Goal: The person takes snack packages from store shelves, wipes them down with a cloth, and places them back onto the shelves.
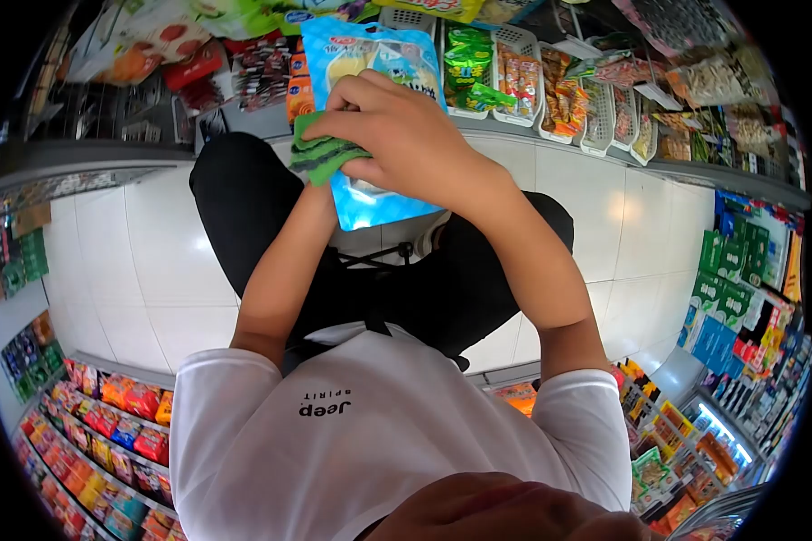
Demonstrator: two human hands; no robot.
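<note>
My right hand [406, 135] is closed around a green cloth with dark grey stripes [323, 151]. It lies across the front of a light-blue snack bag [356, 209], which stands in front of the shelf with a hole in its top edge. From the left, my left hand [320, 200] reaches up to the cloth and bag. Only its wrist shows, and its fingers are hidden behind them.
Ahead, a low shelf edge [595, 158] carries white baskets [521, 113] of packaged snacks and hanging bags. My bent knees [239, 180] flank the bag above the tiled floor [153, 252]. Behind me are snack shelves [108, 424]; green boxes [722, 270] stand right.
</note>
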